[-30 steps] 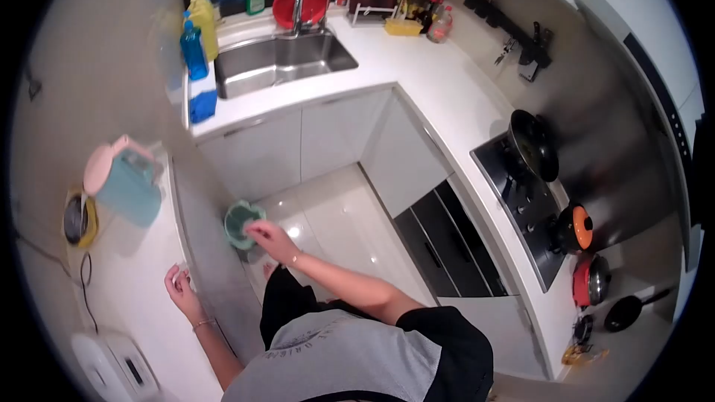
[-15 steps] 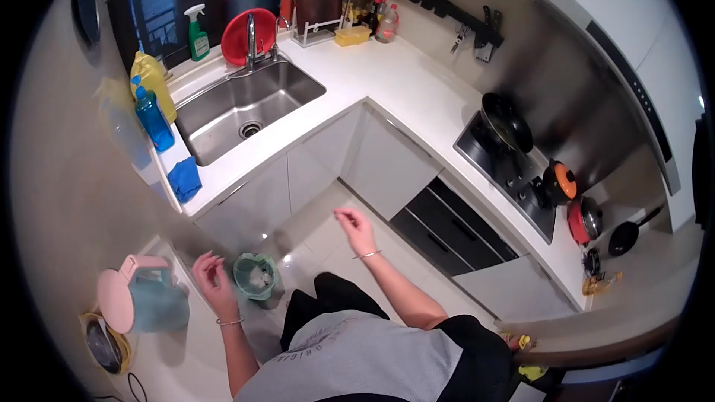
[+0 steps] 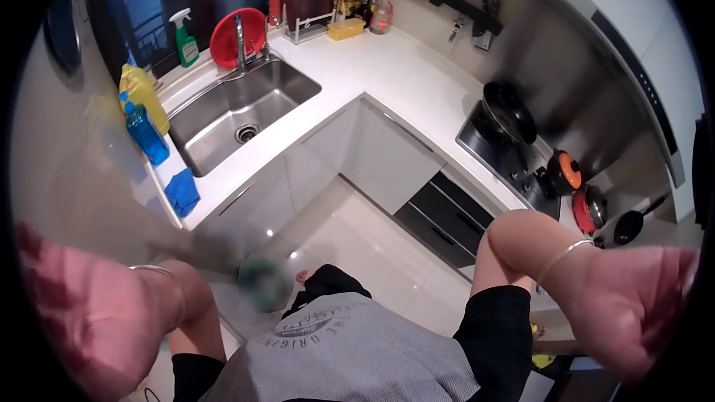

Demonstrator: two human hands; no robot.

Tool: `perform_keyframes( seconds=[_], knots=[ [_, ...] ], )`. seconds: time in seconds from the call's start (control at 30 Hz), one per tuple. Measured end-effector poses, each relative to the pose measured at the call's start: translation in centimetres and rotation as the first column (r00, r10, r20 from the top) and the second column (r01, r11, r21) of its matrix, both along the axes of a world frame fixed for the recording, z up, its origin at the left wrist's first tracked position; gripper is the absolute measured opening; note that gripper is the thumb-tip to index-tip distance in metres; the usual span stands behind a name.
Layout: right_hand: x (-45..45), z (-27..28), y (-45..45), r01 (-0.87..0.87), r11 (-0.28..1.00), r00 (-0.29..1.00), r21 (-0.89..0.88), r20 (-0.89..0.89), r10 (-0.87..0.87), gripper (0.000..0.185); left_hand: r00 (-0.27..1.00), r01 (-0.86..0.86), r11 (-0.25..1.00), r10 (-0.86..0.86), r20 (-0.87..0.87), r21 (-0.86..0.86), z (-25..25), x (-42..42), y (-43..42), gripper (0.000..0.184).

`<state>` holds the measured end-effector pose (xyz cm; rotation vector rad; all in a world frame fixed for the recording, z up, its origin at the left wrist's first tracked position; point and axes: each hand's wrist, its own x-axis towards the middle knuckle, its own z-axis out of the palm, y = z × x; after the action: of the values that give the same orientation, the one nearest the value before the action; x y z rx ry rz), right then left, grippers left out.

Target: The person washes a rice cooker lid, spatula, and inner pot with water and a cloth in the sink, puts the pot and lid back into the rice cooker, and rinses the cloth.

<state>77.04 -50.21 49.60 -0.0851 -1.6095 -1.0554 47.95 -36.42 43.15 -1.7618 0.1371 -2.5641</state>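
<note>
My left hand point(image 3: 97, 313) is raised close to the camera at the left edge, palm showing, a bracelet on its wrist. At the right edge my right hand point(image 3: 622, 305) is lifted just as near, also with a bracelet. The fingers of both run into the dark rim of the view, so their grip is hidden. No object shows in either palm. Beyond my left hand, a blue cloth point(image 3: 182, 192) lies on the counter corner. A small bin with a green liner point(image 3: 266, 283), blurred, stands on the floor between my forearms.
An L-shaped white counter point(image 3: 402, 78) holds a steel sink point(image 3: 223, 123), a blue bottle point(image 3: 147, 134), a yellow bottle point(image 3: 145, 97) and a green spray bottle point(image 3: 185, 41). A black wok point(image 3: 509, 113) sits on the hob, near an orange-lidded pot point(image 3: 567, 170) and a red pot point(image 3: 585, 212).
Both hands have risen from in front of my body toward the camera and spread to the left and right edges. The view has shifted slightly. The pink-and-blue jug is now out of sight.
</note>
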Motion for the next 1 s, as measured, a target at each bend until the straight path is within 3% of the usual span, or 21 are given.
perform_keyframes(
  seconds=[0.03,0.13,0.47,1.0],
  knots=[
    [-0.1,0.4,-0.7,0.009,1.000,0.999,-0.003,0.047,-0.009,0.018,0.985,-0.022,0.999,0.029,-0.172,0.045,1.5,-0.9,0.0,0.041],
    [-0.4,0.7,-1.7,0.040,0.999,0.992,-0.014,0.121,-0.038,0.016,0.971,0.003,0.989,0.032,-0.239,0.146,3.3,0.5,0.8,0.045],
    [0.3,1.3,-1.5,0.072,0.997,0.981,-0.022,0.184,-0.067,0.014,0.952,0.107,0.974,-0.043,-0.303,0.198,4.0,1.9,4.0,0.043],
    [2.0,0.8,2.1,0.018,1.000,0.985,-0.009,0.174,-0.016,0.020,0.958,-0.069,0.975,0.124,-0.260,0.212,4.3,-1.3,2.4,0.041]
  ],
)
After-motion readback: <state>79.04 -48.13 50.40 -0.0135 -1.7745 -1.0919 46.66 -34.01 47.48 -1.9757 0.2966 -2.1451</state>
